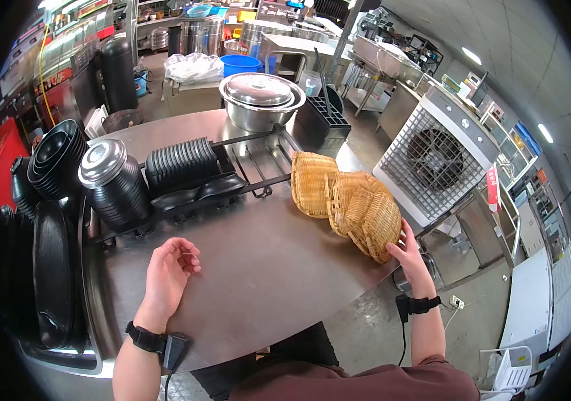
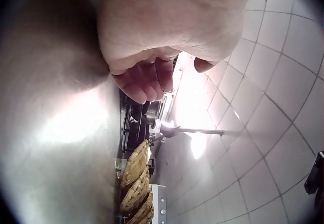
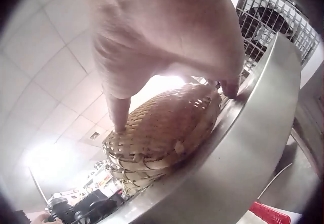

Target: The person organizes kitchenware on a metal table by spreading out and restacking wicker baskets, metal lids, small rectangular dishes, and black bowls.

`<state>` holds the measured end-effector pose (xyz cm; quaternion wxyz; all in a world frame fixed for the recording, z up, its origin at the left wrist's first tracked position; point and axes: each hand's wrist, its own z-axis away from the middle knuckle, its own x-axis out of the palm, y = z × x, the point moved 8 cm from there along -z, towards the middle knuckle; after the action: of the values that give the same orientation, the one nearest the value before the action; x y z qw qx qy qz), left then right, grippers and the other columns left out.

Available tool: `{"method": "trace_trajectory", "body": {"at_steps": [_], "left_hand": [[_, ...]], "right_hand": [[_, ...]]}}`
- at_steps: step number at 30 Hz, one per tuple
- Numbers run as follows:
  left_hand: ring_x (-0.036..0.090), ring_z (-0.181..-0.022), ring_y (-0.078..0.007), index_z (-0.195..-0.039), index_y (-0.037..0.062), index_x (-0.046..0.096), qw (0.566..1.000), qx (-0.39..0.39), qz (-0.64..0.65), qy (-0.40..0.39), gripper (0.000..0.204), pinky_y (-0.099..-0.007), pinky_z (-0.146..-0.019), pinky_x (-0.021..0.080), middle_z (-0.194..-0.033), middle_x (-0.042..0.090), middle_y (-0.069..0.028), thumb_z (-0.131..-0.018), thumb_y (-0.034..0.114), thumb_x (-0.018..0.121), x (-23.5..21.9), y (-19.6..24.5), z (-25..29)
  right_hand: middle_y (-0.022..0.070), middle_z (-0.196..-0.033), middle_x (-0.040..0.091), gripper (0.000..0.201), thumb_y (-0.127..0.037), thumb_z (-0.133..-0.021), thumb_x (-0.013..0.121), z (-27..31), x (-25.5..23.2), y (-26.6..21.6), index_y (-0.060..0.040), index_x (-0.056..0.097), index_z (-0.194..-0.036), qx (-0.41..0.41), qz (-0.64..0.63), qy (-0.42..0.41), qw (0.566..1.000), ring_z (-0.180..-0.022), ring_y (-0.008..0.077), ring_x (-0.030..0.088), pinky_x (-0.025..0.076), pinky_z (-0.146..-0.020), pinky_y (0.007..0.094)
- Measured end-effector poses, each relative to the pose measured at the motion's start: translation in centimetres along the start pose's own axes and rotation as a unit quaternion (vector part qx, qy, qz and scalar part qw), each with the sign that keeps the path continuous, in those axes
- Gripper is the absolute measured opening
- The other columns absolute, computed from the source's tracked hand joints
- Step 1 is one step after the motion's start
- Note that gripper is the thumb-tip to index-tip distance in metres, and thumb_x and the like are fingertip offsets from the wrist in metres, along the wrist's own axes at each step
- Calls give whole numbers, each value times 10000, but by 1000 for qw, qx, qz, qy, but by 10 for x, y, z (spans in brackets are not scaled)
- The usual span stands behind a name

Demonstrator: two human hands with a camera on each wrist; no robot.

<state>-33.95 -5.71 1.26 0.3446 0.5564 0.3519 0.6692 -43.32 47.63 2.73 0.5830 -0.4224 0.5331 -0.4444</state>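
Several woven baskets [image 1: 369, 207] lie overlapping in a row at the right side of the metal table [image 1: 252, 267]. My right hand [image 1: 411, 255] holds the rightmost one by its outer edge, thumb on the near side and fingers on the far side. In the right wrist view that hand [image 3: 167, 47] spans the woven basket [image 3: 162, 123], which rests near the table's rim. My left hand [image 1: 170, 271] is at the left part of the table, fingers loosely curled and holding nothing. The left wrist view shows the same hand [image 2: 167, 36] with baskets [image 2: 136, 183] beyond it.
A black rack [image 1: 259, 182] with stacked black bowls [image 1: 180, 164] runs along the table's back left. Metal cups [image 1: 113, 184] and black trays [image 1: 55, 267] are at the left. A lidded steel pot [image 1: 259, 100] and a black holder [image 1: 325, 123] stand at the back.
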Motion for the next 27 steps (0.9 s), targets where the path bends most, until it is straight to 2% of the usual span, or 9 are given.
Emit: {"method": "trace_trajectory", "body": {"at_steps": [7, 9, 10, 13, 18, 20, 21, 24, 27], "left_hand": [[561, -941, -174, -1077, 103, 587, 1000, 4, 3, 4, 357, -347, -885, 450, -1018, 621, -47, -1050, 438, 467, 0, 1, 0], [561, -940, -174, -1079, 101, 586, 1000, 7, 7, 5, 353, -348, -885, 451, -1020, 621, -48, -1052, 433, 467, -1, 2, 0], [561, -938, -176, -1081, 100, 585, 1000, 5, 9, 6, 350, -348, -883, 452, -1021, 621, -51, -1052, 428, 467, -1, 1, 1], [561, -936, -177, -1081, 99, 583, 1000, 1, 8, 5, 342, -347, -879, 454, -1018, 621, -52, -1051, 420, 470, 1, 0, 0], [563, -937, -177, -1080, 100, 585, 1000, 10, 9, 5, 339, -346, -879, 454, -1015, 621, -49, -1047, 419, 477, -2, 2, 0], [563, -939, -174, -1083, 99, 589, 1000, 5, 10, -3, 349, -345, -882, 454, -1020, 623, -47, -1043, 431, 485, -1, 1, 0], [563, -939, -174, -1083, 99, 589, 1000, 5, 10, -2, 349, -345, -882, 454, -1020, 623, -47, -1043, 431, 485, -1, 1, 0], [563, -942, -171, -1081, 100, 591, 1000, 4, 0, -1, 357, -345, -887, 452, -1020, 625, -48, -1039, 441, 492, 1, 1, 1], [562, -945, -171, -1074, 101, 589, 1000, -2, 2, 14, 353, -346, -892, 451, -1016, 624, -47, -1038, 440, 495, 0, 2, 2]], "right_hand": [[181, -1701, 230, 1151, -359, -879, 866, -6, 6, -17, -110, 97, -1697, -127, 145, -20, 981, -1505, 318, 374, 346, -1215, 433], [190, -1711, 214, 1040, -410, -969, 769, -10, 1, -18, -110, 90, -1697, -98, 29, -35, 994, -1550, 299, 305, 266, -1259, 415], [190, -1711, 214, 1040, -410, -969, 769, -16, -1, -20, -110, 90, -1697, -98, 29, -35, 994, -1550, 299, 305, 266, -1259, 415], [183, -1741, 175, 805, -424, -1114, 527, -49, -18, -25, -94, 77, -1695, -47, 79, 40, 995, -1576, 294, 258, 237, -1273, 415], [164, -1712, 287, 743, -478, -1126, 460, -130, -29, 9, -37, 211, -1670, 19, 20, 37, 999, -1571, 255, 280, 252, -1265, 365], [161, -1714, 284, 759, -505, -1116, 470, -153, -13, 10, -10, 263, -1653, 18, -18, -53, 998, -1577, 235, 269, 228, -1272, 345], [159, -1707, 301, 786, -547, -1109, 453, -119, 25, -38, -4, 276, -1649, 69, -53, -58, 995, -1575, 237, 276, 228, -1273, 349], [160, -1680, 349, 763, -563, -1112, 425, -143, 32, -28, -14, 330, -1633, 51, -77, -97, 991, -1550, 242, 321, 270, -1253, 358], [150, -1659, 385, 726, -557, -1112, 422, -153, 21, -27, -20, 400, -1599, 21, 21, -75, 997, -1534, 250, 348, 296, -1241, 376]]}}
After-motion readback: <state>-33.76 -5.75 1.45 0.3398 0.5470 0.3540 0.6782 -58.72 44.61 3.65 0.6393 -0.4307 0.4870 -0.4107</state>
